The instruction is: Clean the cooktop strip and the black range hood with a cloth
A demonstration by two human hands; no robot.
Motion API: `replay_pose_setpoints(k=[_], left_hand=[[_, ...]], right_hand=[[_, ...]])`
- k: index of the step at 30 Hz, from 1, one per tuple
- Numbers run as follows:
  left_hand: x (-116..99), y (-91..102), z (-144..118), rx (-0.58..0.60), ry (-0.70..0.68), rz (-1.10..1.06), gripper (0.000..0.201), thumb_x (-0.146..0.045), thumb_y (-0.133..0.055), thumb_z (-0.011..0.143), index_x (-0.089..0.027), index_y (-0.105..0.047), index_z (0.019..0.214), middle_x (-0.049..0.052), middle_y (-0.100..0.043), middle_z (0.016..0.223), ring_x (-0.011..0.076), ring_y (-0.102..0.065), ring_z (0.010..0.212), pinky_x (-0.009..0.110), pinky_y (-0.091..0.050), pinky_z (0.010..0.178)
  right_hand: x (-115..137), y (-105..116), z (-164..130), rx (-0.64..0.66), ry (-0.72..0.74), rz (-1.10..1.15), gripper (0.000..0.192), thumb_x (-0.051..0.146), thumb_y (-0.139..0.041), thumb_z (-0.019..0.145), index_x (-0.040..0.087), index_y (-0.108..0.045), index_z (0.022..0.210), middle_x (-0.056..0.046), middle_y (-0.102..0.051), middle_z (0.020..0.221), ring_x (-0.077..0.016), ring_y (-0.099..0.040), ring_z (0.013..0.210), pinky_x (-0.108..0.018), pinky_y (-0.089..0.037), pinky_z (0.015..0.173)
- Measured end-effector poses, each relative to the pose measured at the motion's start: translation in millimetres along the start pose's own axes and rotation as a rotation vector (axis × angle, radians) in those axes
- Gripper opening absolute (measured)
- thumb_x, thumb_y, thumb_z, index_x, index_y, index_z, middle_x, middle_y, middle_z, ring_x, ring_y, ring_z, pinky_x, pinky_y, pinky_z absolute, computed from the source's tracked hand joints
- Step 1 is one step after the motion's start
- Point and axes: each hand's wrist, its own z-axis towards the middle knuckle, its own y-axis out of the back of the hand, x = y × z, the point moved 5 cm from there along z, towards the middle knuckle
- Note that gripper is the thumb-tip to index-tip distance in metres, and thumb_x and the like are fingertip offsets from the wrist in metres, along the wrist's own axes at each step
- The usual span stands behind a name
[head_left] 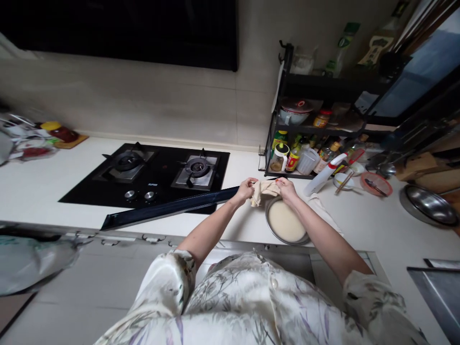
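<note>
Hands: left hand (pixel 245 189) and right hand (pixel 286 188) each have a grip clamped on beige cloth (pixel 265 189), held above metal bowl (pixel 285 222) at bench (pixel 362 215) edge. Risk: cloth sags into the bowl's pale contents, or bumps bowl off.

A single head-worn camera looks forward and steeply down over a kitchen counter (pixel 43 191), close above the person's outstretched arms. No second view overlaps it.
</note>
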Motion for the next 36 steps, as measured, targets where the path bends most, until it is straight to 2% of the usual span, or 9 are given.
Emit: replay_pose_setpoints(k=[9,12,15,19,22,25,30,33,36], left_hand=[[-7.8,93.5,16.2,-0.115,-0.019,0.409,0.025,-0.017,-0.063,0.09,-0.011,-0.069,0.114,0.002,-0.065,0.078,0.0105,-0.057,0.061,0.021,-0.048,0.063],[-6.1,122.6,10.2,-0.165,-0.035,0.593,0.024,-0.02,-0.066,0.089,-0.013,-0.072,0.112,0.007,-0.07,0.093,0.0162,-0.065,0.083,0.027,-0.053,0.084],[6.5,151.3,-13.6,-0.183,-0.023,0.765,0.027,-0.025,-0.07,0.088,-0.016,-0.074,0.113,0.014,-0.068,0.12,0.0293,-0.062,0.114,0.044,-0.048,0.106],[37.9,196.2,-55.8,-0.227,0.011,1.118,0.062,-0.039,-0.075,0.087,-0.025,-0.061,0.145,0.018,-0.042,0.161,0.0457,-0.035,0.146,0.066,-0.034,0.115],[65.2,233.5,-77.1,-0.245,0.072,1.42,0.076,-0.052,-0.063,0.096,-0.026,-0.04,0.164,0.017,-0.024,0.172,0.046,-0.019,0.155,0.07,-0.028,0.117],[85.8,260.8,-85.6,-0.222,0.124,1.509,0.078,-0.057,-0.052,0.1,-0.025,-0.031,0.168,0.016,-0.024,0.173,0.046,-0.014,0.158,0.073,-0.023,0.119],[93.6,266.9,-83.6,-0.15,0.036,1.532,0.072,-0.053,-0.046,0.104,-0.025,-0.029,0.168,0.014,-0.029,0.172,0.0417,-0.017,0.159,0.071,-0.021,0.121],[93.4,265.0,-80.2,-0.112,-0.014,1.508,0.07,-0.051,-0.046,0.104,-0.025,-0.031,0.168,0.013,-0.031,0.171,0.0397,-0.018,0.159,0.07,-0.019,0.122],[94.6,265.9,-78.4,-0.066,-0.036,1.485,0.066,-0.048,-0.044,0.106,-0.024,-0.033,0.167,0.013,-0.032,0.171,0.0377,-0.02,0.159,0.07,-0.017,0.124]], right_hand=[[19.1,-33.6,30.0,0.021,-0.018,-0.292,0.04,0.031,-0.046,0.092,0.013,-0.075,0.114,-0.01,-0.074,0.117,-0.02,-0.068,0.104,-0.026,-0.055,0.088],[17.9,-25.0,38.3,-0.007,-0.071,-0.475,0.038,0.026,-0.053,0.092,0.016,-0.076,0.119,-0.013,-0.07,0.127,-0.025,-0.063,0.118,-0.034,-0.049,0.104],[15.2,-15.8,42.0,-0.007,-0.123,-0.765,0.048,0.027,-0.057,0.094,0.02,-0.068,0.14,-0.02,-0.054,0.147,-0.0339,-0.05,0.135,-0.049,-0.04,0.113],[12.7,-35.4,44.4,0.144,-0.159,-1.022,0.05,0.041,-0.044,0.105,0.026,-0.059,0.15,-0.019,-0.054,0.147,-0.0328,-0.053,0.135,-0.047,-0.04,0.112],[9.5,-65.6,45.4,0.262,-0.233,-1.034,0.06,0.056,-0.039,0.105,0.019,-0.062,0.146,-0.02,-0.059,0.143,-0.0331,-0.055,0.134,-0.048,-0.04,0.112],[7.4,-99.8,41.1,0.343,-0.322,-1.069,0.079,0.066,-0.032,0.104,0.008,-0.052,0.154,-0.027,-0.054,0.149,-0.0365,-0.05,0.141,-0.053,-0.036,0.116],[24.6,-189.5,1.5,0.444,-0.334,-1.13,0.083,0.054,-0.029,0.108,-0.006,-0.022,0.165,-0.036,-0.033,0.16,-0.0413,-0.031,0.154,-0.059,-0.019,0.123],[47.2,-266.5,-42.0,0.549,-0.166,-1.117,0.073,0.044,-0.033,0.109,-0.001,-0.028,0.165,-0.033,-0.032,0.162,-0.0413,-0.029,0.155,-0.059,-0.013,0.125],[69.7,-331.2,-79.6,0.669,0.148,-1.027,0.065,0.038,-0.039,0.107,0.001,-0.041,0.16,-0.033,-0.035,0.161,-0.041,-0.031,0.153,-0.058,-0.016,0.124]])
